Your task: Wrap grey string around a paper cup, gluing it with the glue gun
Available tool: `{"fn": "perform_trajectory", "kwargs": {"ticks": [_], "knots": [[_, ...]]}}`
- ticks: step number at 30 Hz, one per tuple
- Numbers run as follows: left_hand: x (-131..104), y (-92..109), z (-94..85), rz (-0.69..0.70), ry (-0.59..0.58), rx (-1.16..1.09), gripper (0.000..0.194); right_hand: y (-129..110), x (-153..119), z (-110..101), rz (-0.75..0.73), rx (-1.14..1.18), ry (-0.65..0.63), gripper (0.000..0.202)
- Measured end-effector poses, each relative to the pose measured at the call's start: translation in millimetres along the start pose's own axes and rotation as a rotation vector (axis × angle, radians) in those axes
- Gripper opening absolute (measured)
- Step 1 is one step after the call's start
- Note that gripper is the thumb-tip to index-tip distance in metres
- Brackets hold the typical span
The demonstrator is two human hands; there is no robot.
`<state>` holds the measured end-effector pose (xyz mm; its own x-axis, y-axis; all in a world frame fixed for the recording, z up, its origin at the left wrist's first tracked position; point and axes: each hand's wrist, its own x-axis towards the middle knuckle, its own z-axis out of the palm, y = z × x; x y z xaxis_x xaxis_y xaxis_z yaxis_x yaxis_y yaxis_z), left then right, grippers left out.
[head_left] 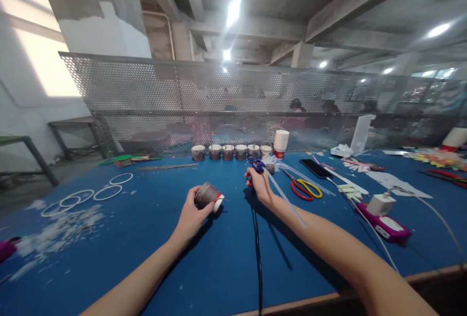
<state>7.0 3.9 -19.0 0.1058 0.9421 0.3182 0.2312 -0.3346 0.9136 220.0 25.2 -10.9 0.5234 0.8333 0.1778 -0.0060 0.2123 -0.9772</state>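
My left hand (193,213) is wrapped round a paper cup (207,195) that lies tilted on its side, with a dark covering round it and a red and white end facing right. To the right, my right hand (258,183) grips a blue glue gun (256,164); a long clear glue stick trails from it over the forearm. The gun's black cord (258,252) runs down to the table's front edge. Beyond both hands stands a row of several dark-wrapped cups (228,153), beside a tall stack of paper cups (281,141).
Scissors (306,189) with red and yellow handles, a phone (315,168) and a magenta power strip (385,226) lie on the right. White rings (107,192) and white scraps (69,228) are on the left. A perforated metal screen (146,106) borders the table's back.
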Motion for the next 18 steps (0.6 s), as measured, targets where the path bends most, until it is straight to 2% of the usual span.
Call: {"fn": "perform_trajectory", "kwargs": {"ticks": [3,6,12,18], "knots": [[-0.1,1.3,-1.7,-0.021,0.002,-0.031,0.048,1.0,6.5,16.6,-0.003,0.036,0.01,0.018],[-1.5,4.6,-3.2,-0.027,0.018,-0.022,0.048,7.4,5.4,24.7,0.001,0.051,-0.002,0.019],[-2.8,6.5,-3.9,-0.006,-0.018,-0.008,0.045,26.7,-2.1,20.4,0.014,0.008,-0.031,0.026],[-2.4,5.5,-3.5,-0.015,-0.005,0.008,0.045,29.5,-6.8,17.3,0.03,-0.012,-0.051,0.026]]}}
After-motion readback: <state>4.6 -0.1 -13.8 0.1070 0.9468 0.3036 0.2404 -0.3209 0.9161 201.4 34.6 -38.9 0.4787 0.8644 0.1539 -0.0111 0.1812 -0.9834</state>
